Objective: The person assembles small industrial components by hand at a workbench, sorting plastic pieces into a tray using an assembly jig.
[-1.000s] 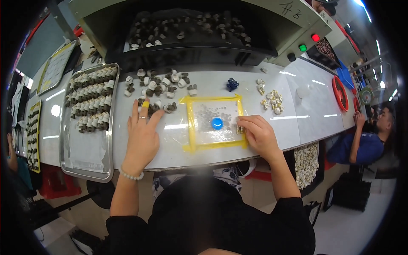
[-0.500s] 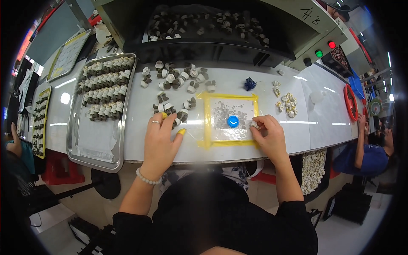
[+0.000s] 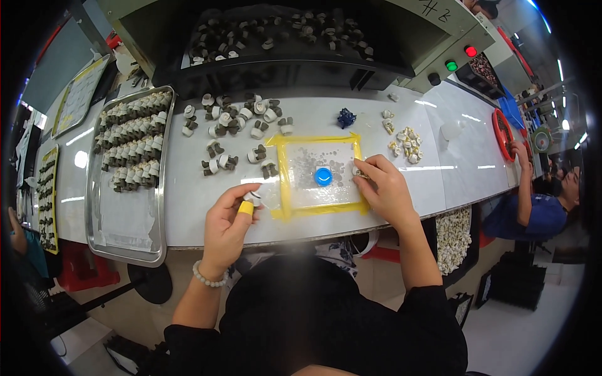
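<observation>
My left hand (image 3: 227,216), with a yellow finger cover on the thumb, pinches a small white figurine part (image 3: 254,197) near the table's front edge. My fingers hide most of that part. At the right border of a yellow-taped square (image 3: 285,182), my right hand (image 3: 384,188) holds a small whitish piece (image 3: 357,169) between thumb and fingers, also largely covered. A round blue cap (image 3: 323,177) sits inside the square among grey wet-looking spots. Beyond my left hand lie several loose white-and-dark-grey figurine parts (image 3: 257,153).
A metal tray (image 3: 128,241) at left holds rows of similar parts. White-and-yellow pieces (image 3: 409,145) are heaped at right, near a dark blue spiky object (image 3: 345,118). A machine (image 3: 401,69) with a dark opening stands behind. A co-worker (image 3: 533,210) sits at far right.
My left hand has drawn back from the loose parts toward the table edge, bringing a white figurine part with it. My right hand keeps its pinch beside the taped square. The view has shifted.
</observation>
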Motion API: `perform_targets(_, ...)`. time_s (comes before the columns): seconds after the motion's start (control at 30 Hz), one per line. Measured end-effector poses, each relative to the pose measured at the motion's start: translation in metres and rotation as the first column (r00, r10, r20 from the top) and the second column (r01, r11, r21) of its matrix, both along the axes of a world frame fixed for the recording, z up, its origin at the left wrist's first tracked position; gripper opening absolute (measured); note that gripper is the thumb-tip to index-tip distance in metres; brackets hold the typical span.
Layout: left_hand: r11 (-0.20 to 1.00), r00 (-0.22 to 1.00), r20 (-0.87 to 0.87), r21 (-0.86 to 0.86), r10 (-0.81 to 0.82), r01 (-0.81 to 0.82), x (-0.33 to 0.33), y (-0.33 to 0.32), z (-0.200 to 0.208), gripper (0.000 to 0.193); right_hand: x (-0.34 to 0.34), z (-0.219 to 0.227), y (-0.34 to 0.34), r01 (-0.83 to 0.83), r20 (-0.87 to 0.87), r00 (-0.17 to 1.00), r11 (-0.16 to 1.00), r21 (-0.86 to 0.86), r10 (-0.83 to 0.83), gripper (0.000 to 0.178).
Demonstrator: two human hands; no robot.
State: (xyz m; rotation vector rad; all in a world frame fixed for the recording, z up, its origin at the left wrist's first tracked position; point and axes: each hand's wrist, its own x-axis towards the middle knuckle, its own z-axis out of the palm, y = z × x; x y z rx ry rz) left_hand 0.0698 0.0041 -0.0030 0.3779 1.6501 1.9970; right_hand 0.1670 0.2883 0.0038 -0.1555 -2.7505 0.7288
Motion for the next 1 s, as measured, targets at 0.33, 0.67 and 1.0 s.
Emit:
perform_targets(0.33, 0.97, 0.914, 0.385, 0.24, -0.13, 0.037, 0.017, 0.036, -0.01, 0.025, -0.012, 0.013, -0.016, -0.063, 0.04, 0.997, 0.989, -0.131, 0.069, 0.024)
perform_targets(0.67, 0.909, 0.874, 0.452, 0.416, -0.178, -0.031, 0.019, 0.034, -0.02, 0.029, -0.022, 0.016, -0.018, -0.191, -0.079, 0.98, 0.979, -0.073, 0.185, 0.024)
perform_targets(1.0, 0.958, 0.947, 0.271, 0.267, -0.174, 0.099, 0.024, 0.034, -0.019, 0.033, -0.038, 0.016, -0.024, -0.285, -0.033, 0.955, 0.943, 0.173, 0.295, 0.022)
